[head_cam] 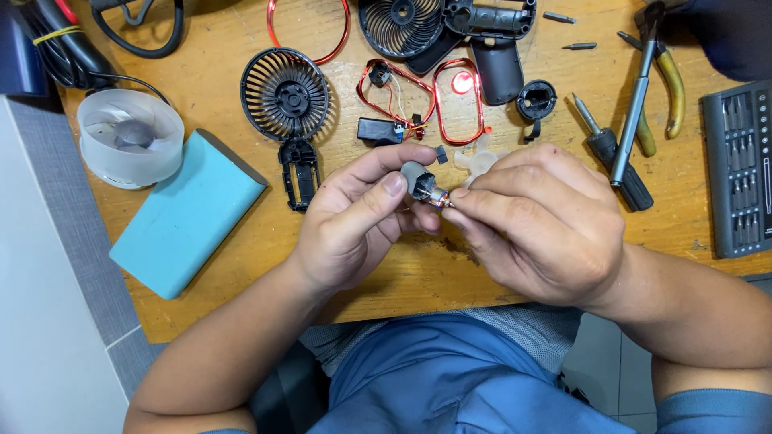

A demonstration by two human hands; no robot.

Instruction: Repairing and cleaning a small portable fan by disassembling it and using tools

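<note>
While both hands hover over the middle of the wooden desk [402,281], they've got a tiny motor [424,186] pinched between them. The left hand [354,221] has its thumb and index finger closed on the grey end of it, and the right hand [539,225] has its fingers pinched shut on the coppery metal end, so the motor sits up off the desk, tilted a bit.

Just behind the hands there's a black fan grille [285,94] with a black handle piece [300,173] under it, a small black battery block [378,130] with red wires [394,88], and a red ring [458,100]. Some pale translucent blades [478,161] peek out right behind the right hand's fingers.

Off to the left: a white round fan housing [130,137] and a light blue power bank [186,213] just beside it. To the right: 2 screwdrivers [623,153], yellow-handled pliers [667,88] and a bit set case [738,169] at the edge. A couple of loose bits [579,46] lie up top.
</note>
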